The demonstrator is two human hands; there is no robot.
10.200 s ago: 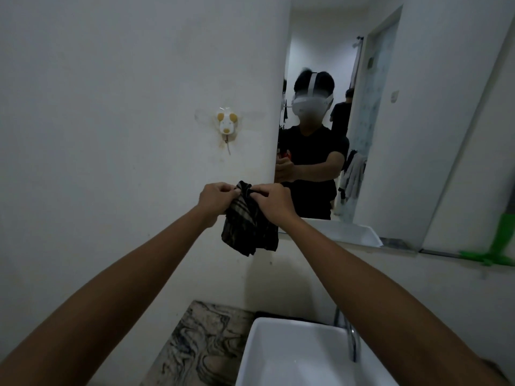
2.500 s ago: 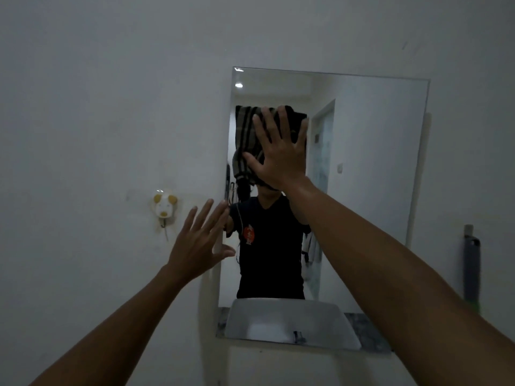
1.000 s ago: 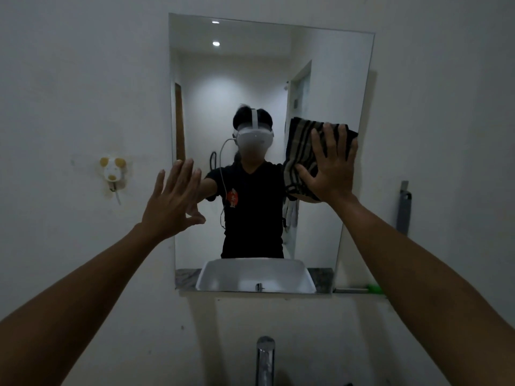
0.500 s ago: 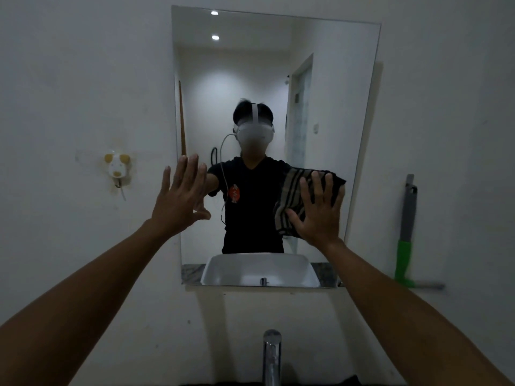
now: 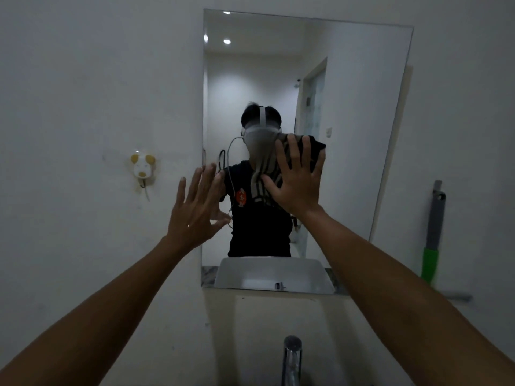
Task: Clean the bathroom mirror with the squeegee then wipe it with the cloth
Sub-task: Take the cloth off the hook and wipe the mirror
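A rectangular mirror (image 5: 359,112) hangs on the white wall. My right hand (image 5: 296,181) lies flat on a dark striped cloth (image 5: 263,176) and presses it against the middle of the glass, fingers spread. My left hand (image 5: 196,208) is raised by the mirror's left edge with fingers apart and holds nothing. The squeegee (image 5: 433,235), grey handle with a green lower part, stands against the wall to the right of the mirror.
A chrome tap (image 5: 291,358) rises at the bottom centre, just under my arms. A small animal-shaped hook (image 5: 142,168) is stuck on the wall left of the mirror. The glass reflects a white basin and a person in a dark shirt.
My right hand has slid the cloth from the mirror's lower right up and left to its middle. The left hand has stayed by the left edge.
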